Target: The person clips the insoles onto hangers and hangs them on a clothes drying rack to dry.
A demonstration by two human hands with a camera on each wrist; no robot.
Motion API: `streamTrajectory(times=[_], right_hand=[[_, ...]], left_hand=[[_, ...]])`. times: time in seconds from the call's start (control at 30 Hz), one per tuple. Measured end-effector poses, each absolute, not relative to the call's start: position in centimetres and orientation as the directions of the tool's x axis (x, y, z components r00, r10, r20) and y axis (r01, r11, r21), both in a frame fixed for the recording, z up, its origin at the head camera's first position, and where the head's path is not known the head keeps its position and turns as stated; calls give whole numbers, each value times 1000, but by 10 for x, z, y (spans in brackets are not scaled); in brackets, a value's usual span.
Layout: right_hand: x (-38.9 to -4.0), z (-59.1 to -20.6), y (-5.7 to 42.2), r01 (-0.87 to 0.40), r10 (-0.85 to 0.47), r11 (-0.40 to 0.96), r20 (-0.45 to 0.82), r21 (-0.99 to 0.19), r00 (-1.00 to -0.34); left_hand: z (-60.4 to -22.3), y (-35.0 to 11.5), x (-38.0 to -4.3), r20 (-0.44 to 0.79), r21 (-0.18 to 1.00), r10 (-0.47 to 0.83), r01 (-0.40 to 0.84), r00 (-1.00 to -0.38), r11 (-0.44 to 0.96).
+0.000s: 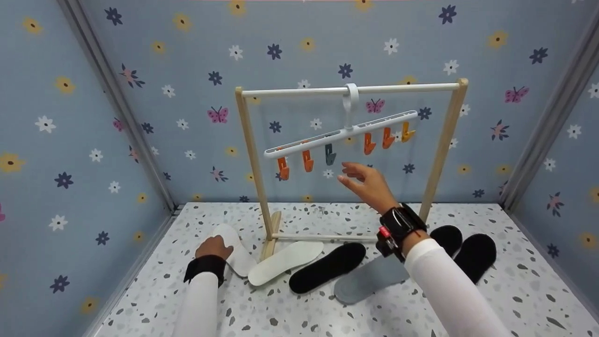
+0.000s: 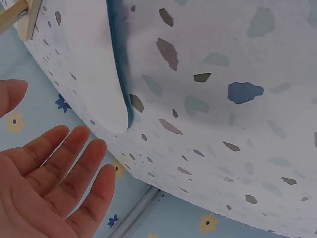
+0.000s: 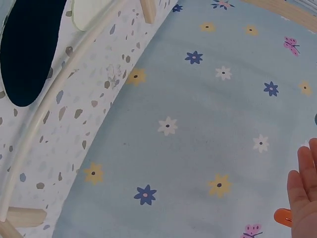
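Hovering, digits apart, the right hand (image 1: 367, 184) should meet the slim grey plastic clip (image 1: 330, 155) squarely, left hand (image 1: 213, 248) likewise parted.

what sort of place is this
Probably a small staged booth: flower-patterned walls close in around a speckled surface, with grey strips running down where the walls meet.

A person's left hand (image 1: 214, 248) is low, fingers slightly bent; the right hand (image 1: 370, 186) is raised higher, thumb and fingers parted; both forearms (image 1: 199, 304) are white-sleeved.
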State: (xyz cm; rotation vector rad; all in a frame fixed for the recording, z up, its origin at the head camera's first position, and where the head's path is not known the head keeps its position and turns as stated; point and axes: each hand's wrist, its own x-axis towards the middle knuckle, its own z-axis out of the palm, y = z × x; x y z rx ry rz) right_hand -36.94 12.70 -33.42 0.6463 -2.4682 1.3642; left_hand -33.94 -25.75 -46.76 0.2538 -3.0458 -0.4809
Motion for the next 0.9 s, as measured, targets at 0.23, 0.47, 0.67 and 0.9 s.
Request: streamTrajectory(times=[0.23,0.47,0.67,0.9], right_hand=[[-377,-330,124,-506,-244,429,443,-748,-862],[-384,-325,119,-481,-224,391,426,-785,-877],[-391,-320,115,-475,-215,365,424,-801,-880],[-395,-319,113,-439,-202,322,392,-839,-897]], left_hand=[[-472,-260,-342,-9,406,-230,-214,-973,888],[-475,-261,-338,-8,473,-292,-261,-956,842],[-480,-261,-345,-25,493,-359,-324,-933,807],[-492,-264,-342,-50,488,-363,-340,-931,804]])
